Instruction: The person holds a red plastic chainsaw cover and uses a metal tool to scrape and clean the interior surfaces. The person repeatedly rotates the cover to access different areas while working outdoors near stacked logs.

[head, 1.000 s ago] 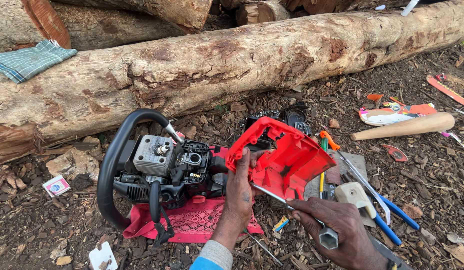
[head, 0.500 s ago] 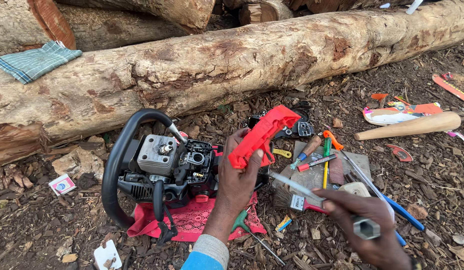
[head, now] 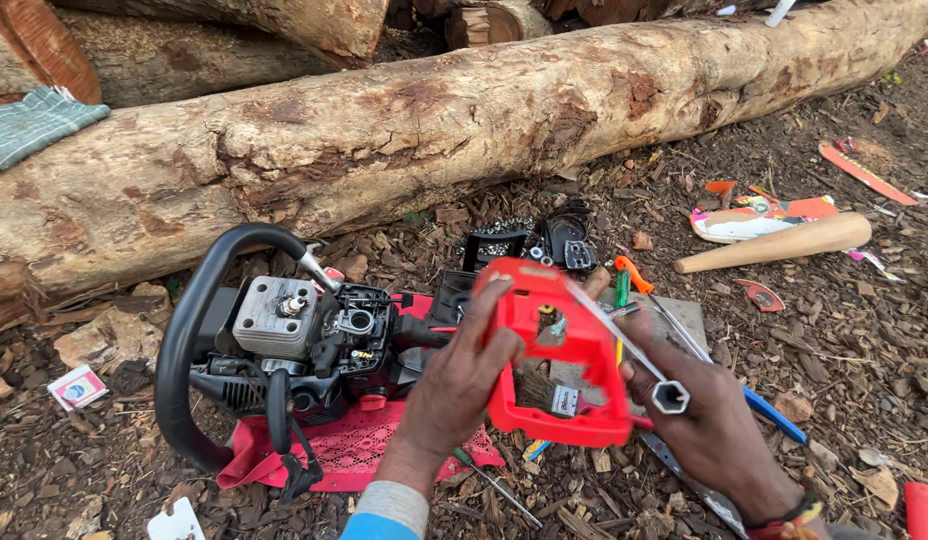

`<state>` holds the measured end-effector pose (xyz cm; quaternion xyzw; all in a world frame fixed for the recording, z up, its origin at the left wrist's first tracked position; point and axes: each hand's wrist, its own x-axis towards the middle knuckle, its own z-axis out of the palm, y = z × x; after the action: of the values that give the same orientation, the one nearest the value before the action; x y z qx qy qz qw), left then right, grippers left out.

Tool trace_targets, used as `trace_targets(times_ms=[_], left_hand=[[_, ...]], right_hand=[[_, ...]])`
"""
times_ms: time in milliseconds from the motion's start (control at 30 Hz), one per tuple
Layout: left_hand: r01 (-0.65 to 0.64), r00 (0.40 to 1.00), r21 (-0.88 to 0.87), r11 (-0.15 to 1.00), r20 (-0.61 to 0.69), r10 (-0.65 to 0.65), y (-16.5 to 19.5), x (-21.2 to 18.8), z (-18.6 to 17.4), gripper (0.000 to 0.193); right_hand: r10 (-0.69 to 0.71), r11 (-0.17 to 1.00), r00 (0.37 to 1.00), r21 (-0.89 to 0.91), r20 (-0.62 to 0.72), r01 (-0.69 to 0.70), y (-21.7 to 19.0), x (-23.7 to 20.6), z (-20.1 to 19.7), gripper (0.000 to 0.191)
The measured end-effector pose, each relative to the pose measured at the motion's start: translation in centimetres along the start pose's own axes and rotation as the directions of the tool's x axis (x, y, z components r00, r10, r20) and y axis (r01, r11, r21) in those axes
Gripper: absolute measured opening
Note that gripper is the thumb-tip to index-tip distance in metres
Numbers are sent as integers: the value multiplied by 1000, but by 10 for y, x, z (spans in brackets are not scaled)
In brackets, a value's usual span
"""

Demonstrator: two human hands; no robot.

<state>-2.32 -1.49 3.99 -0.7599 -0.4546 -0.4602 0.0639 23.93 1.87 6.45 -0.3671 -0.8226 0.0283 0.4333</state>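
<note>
My left hand grips the left edge of a red plastic cover and holds it upright above the ground. My right hand steadies the cover's right side while holding a long metal socket wrench, whose shaft lies across the cover. To the left sits an opened chainsaw body with a black loop handle, resting on a red cloth.
A thick log runs across the back. Black parts and a saw chain lie behind the cover. Screwdrivers and small tools lie on a flat board, a wooden handle at right. Wood chips cover the ground.
The red cover has been turned so its open inside faces me. My right hand has risen with the wrench and now touches the cover's right edge.
</note>
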Motion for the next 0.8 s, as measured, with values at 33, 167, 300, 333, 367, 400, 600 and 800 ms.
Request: trace_targets(times_ms=[33, 167, 300, 333, 367, 400, 600, 800], left_hand=[[72, 997, -37, 997, 23, -71, -1, 0, -1, 27], [133, 991, -62, 989, 34, -131, -5, 2, -7, 24], [-38, 998, 0, 999, -52, 38, -2, 2, -6, 28], [15, 1000, -33, 999, -18, -15, -2, 2, -5, 27], [72, 997, -67, 995, 21, -70, -1, 1, -5, 27], [129, 990, -98, 987, 62, -124, -1, 1, -4, 27], [80, 995, -101, 992, -44, -84, 0, 5, -5, 27], [384, 923, -177, 906, 112, -369, 5, 19, -8, 28]], right_hand=[[-155, 987, 980, -15, 120, 158, 1, 0, 0, 49], [226, 972, 943, 124, -245, -200, 0, -3, 5, 39], [198, 978, 952, -108, 233, -178, 0, 1, 2, 33], [236, 965, 854, -217, 464, -149, 0, 1, 1, 42], [194, 981, 941, -83, 277, -177, -2, 1, 0, 44], [172, 983, 983, 51, 71, -176, -6, -1, 2, 46], [261, 965, 927, -36, 271, -261, -8, 8, 2, 59], [503, 841, 830, 87, 241, -534, 10, 10, 5, 39]])
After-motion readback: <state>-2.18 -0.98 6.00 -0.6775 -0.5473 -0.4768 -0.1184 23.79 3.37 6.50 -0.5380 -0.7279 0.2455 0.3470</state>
